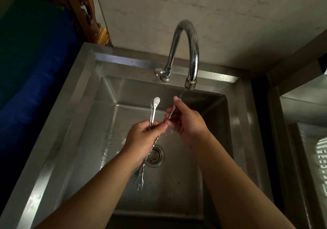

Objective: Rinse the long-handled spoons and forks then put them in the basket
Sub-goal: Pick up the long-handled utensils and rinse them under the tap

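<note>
- The left hand (146, 136), at the centre of the frame, is curled tight around a bundle of thin, long-handled steel spoons and forks (152, 115); one spoon bowl, white with suds, sticks up above the fist, and fork tines (138, 178) hang below it over the round perforated drain (155, 155).
- The right hand (185, 119), just right of centre, pinches a single slim steel utensil (174, 107) between thumb and fingertips, angled so its upper end reaches toward the nozzle of the curved chrome gooseneck tap (192, 51) in the upper middle.
- A thin stream of water runs from the nozzle onto that utensil, and splashes show between the two hands; whether it is a spoon or a fork I cannot tell, as its head is hidden near the spout.
- Both hands work above the square stainless-steel sink (85, 122) that fills the middle of the frame.
- The white slotted plastic basket (321, 156) shows only as a corner at the right edge, well apart from the hands; no cutlery can be seen in the part that shows.
- Judged from this, the task looks early: one piece is under the water, the bundle is soapy and waiting, and every piece has yet to go right to the basket.
</note>
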The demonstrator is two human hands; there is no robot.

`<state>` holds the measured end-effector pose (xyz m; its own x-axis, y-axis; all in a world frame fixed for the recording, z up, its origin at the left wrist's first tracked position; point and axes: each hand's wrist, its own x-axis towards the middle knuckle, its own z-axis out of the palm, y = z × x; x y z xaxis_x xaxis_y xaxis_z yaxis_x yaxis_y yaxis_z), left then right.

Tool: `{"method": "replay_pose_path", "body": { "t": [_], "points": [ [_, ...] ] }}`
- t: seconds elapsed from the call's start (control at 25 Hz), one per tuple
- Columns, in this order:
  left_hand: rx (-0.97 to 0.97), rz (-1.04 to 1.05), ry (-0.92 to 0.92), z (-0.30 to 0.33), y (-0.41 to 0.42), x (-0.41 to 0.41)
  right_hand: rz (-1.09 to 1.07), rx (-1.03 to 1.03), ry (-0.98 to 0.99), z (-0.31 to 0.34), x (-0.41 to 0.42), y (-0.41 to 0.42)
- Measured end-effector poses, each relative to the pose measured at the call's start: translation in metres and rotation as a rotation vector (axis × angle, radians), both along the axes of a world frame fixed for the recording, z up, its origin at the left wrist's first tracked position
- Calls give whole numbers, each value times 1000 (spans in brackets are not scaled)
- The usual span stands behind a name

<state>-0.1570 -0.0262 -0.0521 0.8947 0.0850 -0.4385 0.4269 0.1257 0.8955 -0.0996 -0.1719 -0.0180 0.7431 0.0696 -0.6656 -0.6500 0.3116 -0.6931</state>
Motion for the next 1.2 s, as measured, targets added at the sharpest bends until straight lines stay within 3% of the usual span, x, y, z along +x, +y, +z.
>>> {"method": "replay_pose_path", "body": {
  "t": [0.24,0.44,0.68,0.92,1.2],
  "points": [
    [67,-5,-26,2,-6,12,-12,61,85,6,16,-5],
    [59,-30,43,8,-14,21,6,99,-85,0,10,-14],
    [-209,-74,106,14,-20,24,-267,76,-37,-1,-2,-28],
    [-196,-20,64,11,-20,24,-31,-47,25,-4,-26,-13],
    [-139,-66,101,9,-19,15,1,-16,30,-1,-28,1]
  ]
}}
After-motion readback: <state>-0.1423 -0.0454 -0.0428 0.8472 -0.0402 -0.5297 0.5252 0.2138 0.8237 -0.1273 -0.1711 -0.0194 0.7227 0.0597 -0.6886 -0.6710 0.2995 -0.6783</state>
